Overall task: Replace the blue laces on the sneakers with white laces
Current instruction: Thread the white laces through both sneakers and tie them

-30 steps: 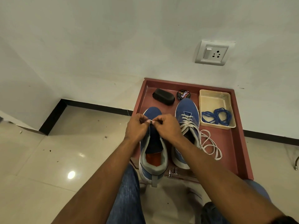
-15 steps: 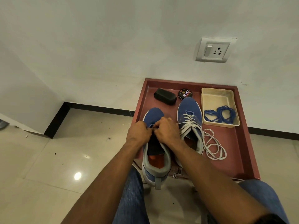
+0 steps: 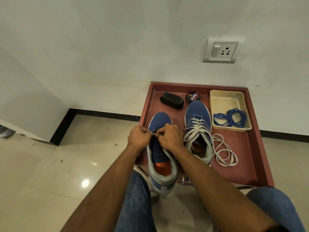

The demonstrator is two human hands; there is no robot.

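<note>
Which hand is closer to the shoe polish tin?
Right. The right hand sits below the polish tin, over the left sneaker; the left hand lies farther left.

light: dim, even | glare: floor [image 3: 85, 183] | edges: wide-angle bowed

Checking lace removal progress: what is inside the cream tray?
The cream tray holds the blue laces, lying in loose coils at its near end. The far end shows bare bottom. Whether anything lies under the coils cannot be seen.
</note>
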